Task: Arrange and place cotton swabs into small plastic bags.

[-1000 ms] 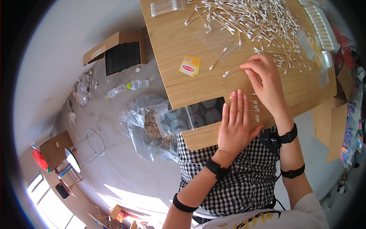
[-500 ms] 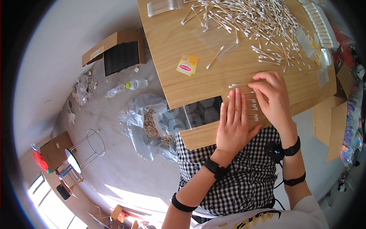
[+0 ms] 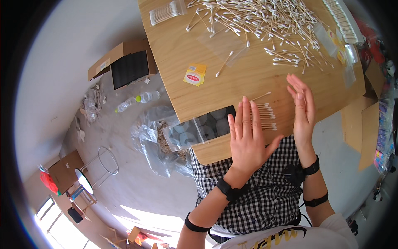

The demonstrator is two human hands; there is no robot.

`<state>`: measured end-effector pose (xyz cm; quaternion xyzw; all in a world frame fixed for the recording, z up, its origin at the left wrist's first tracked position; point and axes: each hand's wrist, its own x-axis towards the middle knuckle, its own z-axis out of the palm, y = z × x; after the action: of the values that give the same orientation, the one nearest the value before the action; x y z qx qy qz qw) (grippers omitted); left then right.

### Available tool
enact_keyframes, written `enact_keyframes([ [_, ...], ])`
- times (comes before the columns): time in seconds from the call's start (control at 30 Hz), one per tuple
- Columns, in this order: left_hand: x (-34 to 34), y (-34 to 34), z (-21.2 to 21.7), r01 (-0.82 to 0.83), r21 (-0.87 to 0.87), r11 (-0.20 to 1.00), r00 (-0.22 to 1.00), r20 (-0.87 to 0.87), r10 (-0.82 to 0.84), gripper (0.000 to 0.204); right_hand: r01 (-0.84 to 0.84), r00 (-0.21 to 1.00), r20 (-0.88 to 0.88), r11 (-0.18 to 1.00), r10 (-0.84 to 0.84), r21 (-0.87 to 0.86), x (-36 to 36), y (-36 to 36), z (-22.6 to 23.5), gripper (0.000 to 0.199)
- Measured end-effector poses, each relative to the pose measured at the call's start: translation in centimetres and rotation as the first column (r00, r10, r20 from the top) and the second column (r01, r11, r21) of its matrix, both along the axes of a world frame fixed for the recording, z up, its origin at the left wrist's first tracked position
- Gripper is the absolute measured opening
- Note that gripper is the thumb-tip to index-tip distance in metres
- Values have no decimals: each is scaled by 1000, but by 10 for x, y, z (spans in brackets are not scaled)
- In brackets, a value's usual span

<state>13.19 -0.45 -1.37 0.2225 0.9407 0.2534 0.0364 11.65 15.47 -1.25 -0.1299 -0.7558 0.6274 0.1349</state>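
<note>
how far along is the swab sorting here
Done: a small row of cotton swabs lies lined up side by side at the near table edge. In hand: the left hand rests flat beside that row and the right hand is open at its other side, neither gripping anything. Left: the big loose pile of swabs across the far side remains unsorted.

left hand (image 3: 248,137): flat, fingers together, palm down | right hand (image 3: 302,108): open, edge-on, fingers straight | both forearms reach in from near edge
</note>
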Motion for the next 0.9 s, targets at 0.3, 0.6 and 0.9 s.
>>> enact_keyframes([
  [0.3, -34, 0, 6, -299, 799, 522, 930, 366, -29, 72, -151, 984, -116, 981, 137, -124, -6, -25, -8, 53],
  [0.6, -20, 0, 11, -375, 808, 453, 895, 443, -50, 85, -88, 992, -110, 968, 63, -233, 22, -24, -12, 67],
  [0.9, -9, 18, 13, -492, 823, 282, 866, 496, 64, 87, -50, 993, -118, 951, 14, -306, 16, -43, -9, 64],
])
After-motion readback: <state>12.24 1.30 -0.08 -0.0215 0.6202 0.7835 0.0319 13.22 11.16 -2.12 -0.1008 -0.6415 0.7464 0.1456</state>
